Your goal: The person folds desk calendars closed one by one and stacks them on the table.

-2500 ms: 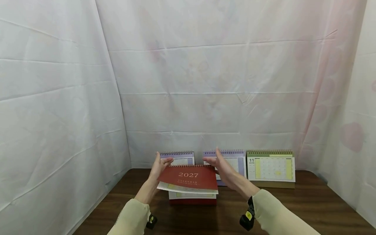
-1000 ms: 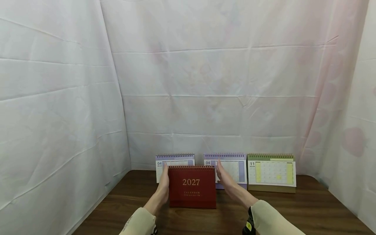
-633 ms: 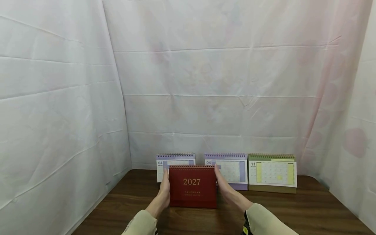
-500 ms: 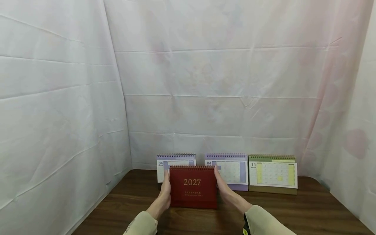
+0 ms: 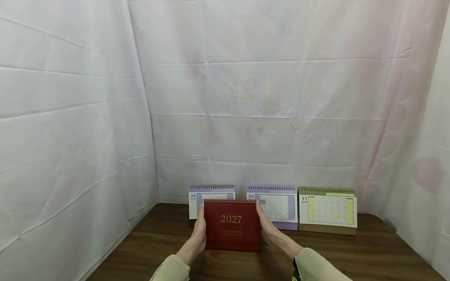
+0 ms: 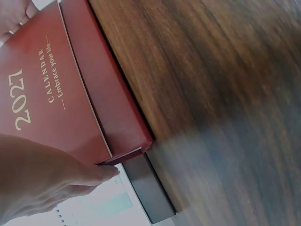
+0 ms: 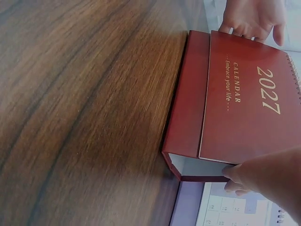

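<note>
Red and upright on the table [image 5: 147, 253], the 2027 calendar [image 5: 233, 227] sits between left hand [image 5: 198, 231] and right hand [image 5: 270, 228], extended fingers against its sides, so lopsided pressure could skew it into the purple calendar [image 5: 279, 207] behind

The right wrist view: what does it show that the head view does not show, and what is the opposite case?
Only the right wrist view shows the hollow inside of the stand under the red calendar, and makes the line "Embrace your life" readable.

Only the head view shows the green calendar marked 11 and the pale sleeves.

Both show the red cover with "2027", the left hand and right hand at its sides, the middle purple calendar and the brown table.
</note>
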`<state>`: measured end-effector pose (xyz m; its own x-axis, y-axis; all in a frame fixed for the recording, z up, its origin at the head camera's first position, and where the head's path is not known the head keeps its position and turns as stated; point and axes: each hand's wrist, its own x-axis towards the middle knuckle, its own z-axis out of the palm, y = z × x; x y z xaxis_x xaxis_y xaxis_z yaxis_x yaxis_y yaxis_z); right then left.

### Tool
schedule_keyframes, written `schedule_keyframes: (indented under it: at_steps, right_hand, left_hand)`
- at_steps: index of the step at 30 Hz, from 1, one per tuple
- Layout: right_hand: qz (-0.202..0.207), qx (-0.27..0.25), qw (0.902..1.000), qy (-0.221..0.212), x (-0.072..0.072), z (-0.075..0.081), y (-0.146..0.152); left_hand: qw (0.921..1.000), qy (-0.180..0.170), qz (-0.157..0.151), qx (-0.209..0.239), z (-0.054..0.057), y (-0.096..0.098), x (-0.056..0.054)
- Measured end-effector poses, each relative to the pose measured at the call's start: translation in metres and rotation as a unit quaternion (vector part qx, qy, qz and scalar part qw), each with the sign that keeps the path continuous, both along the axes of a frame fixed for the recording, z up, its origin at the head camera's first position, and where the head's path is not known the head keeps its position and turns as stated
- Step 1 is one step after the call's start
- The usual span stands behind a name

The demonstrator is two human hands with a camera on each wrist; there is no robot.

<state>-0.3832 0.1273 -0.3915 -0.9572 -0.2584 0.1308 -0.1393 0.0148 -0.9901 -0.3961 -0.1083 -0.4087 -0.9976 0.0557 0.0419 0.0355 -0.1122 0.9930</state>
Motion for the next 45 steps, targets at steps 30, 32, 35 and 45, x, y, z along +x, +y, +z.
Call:
schedule_keyframes:
  at_steps: [30,32,35,45]
  right_hand:
    - [-0.006,0.058,0.9983,-0.006,0.031,0.018,0.029]
    - [-0.005,0.057,0.9984,0.000,0.035,0.019,0.031]
    - [-0.008,0.066,0.9978,0.009,0.039,0.021,0.035]
    - [0.000,0.071,0.9975,0.001,0.057,0.027,0.046]
  left_hand:
    - [0.9989,0.000,-0.042,0.023,0.021,0.030,0.030]
    - [0.9987,-0.002,-0.045,0.026,0.023,0.033,0.033]
    - [0.9985,-0.007,-0.049,0.025,0.024,0.036,0.037]
    - [0.9979,-0.021,-0.062,0.000,0.031,0.046,0.054]
